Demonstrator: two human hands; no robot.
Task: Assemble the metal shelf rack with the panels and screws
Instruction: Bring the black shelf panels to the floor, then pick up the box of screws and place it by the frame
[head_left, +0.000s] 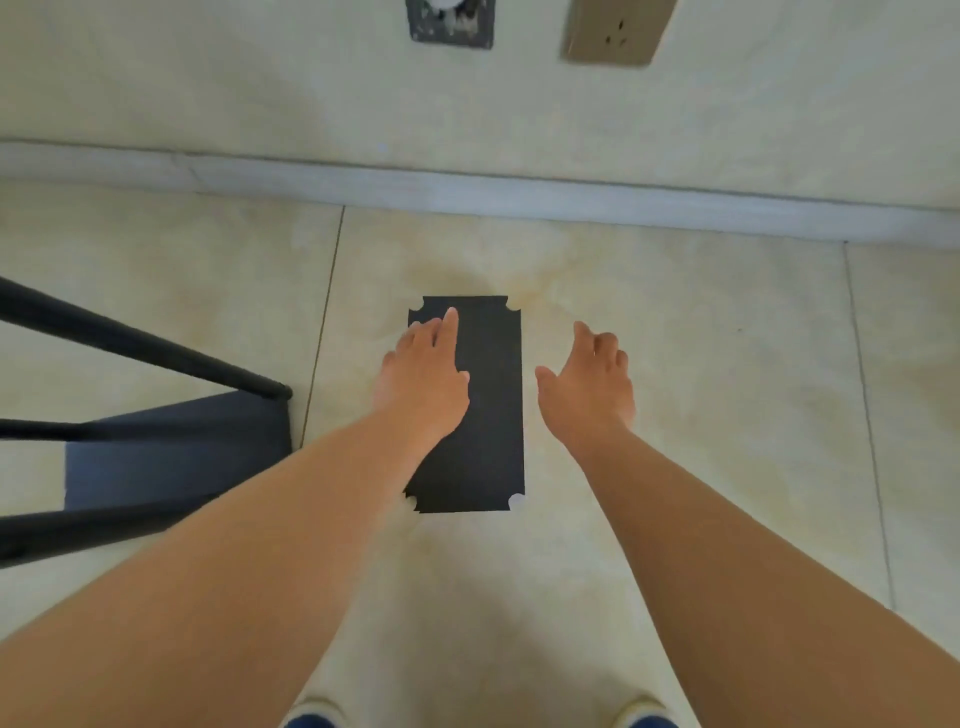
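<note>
Black panel (491, 405) flat on tiled floor (675, 364), left hand (426, 376) over it with fingers straight, right hand (589, 382) beside it, relaxed, holding nothing

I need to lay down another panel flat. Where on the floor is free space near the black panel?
Bare tile lies right of the black panel, past the right hand, up to the baseboard. Another bare patch lies between the panel and the person's shoes. The left side is crowded: the rack frame lies there, and the left hand covers the panel's left edge.
</note>
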